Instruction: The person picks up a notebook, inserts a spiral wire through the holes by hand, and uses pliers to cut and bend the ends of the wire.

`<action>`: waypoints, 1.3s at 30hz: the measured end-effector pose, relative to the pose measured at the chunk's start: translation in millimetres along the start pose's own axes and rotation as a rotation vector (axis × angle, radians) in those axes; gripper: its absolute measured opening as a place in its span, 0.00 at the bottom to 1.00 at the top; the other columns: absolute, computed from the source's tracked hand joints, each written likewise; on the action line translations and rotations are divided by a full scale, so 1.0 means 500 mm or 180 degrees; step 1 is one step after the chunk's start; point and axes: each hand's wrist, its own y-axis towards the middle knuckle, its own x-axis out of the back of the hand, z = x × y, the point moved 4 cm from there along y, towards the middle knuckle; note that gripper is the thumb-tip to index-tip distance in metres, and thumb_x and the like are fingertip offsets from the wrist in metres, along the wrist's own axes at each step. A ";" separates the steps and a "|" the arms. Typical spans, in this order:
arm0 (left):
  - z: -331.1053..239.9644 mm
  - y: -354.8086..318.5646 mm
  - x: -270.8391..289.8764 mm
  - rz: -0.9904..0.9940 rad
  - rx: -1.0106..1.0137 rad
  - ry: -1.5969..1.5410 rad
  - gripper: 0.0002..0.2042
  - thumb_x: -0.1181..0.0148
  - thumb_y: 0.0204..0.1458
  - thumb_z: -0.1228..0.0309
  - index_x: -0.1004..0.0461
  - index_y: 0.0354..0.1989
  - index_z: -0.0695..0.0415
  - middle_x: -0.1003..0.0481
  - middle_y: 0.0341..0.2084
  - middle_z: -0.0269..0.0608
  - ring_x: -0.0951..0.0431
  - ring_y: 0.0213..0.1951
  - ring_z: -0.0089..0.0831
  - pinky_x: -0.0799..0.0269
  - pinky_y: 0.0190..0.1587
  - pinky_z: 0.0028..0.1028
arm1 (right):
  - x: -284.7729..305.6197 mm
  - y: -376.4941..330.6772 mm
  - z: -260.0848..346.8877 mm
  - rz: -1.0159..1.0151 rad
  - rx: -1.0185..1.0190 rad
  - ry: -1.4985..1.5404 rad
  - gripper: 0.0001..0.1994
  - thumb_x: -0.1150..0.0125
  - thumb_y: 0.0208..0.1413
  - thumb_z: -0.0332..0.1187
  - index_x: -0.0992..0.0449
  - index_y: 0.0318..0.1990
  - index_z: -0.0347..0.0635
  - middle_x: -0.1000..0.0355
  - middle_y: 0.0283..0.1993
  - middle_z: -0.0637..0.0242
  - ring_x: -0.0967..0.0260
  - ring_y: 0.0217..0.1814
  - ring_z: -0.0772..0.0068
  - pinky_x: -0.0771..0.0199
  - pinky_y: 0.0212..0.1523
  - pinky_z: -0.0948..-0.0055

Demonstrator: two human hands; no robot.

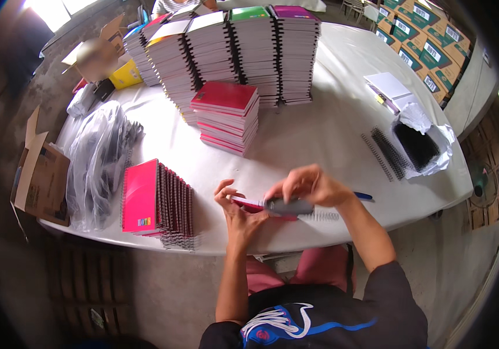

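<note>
At the near edge of the white table (319, 134), with bare tabletop open beyond toward the short stack of pink notebooks (226, 116), a pink notebook (248, 203) lies between the two hands. The left hand (235, 209) pinches its left end, and the right hand (313, 186) is closed around a grey tool (289, 206) laid over its right part, beside a wire coil (319, 216). Left of that notebook lies a row of pink notebooks (159, 200), then a plastic bag (95, 157); far to its right lie black coils (389, 152).
</note>
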 end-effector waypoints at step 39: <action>-0.093 -0.012 0.003 -0.0836 0.0567 -0.1724 0.34 0.33 0.39 0.87 0.39 0.58 0.63 0.25 0.26 0.37 0.24 0.35 0.24 0.28 0.41 0.24 | -0.043 -0.318 -0.047 -0.2938 -0.1043 -0.5576 0.21 0.48 0.58 0.37 0.34 0.58 0.46 0.40 0.53 0.53 0.46 0.55 0.46 0.45 0.57 0.52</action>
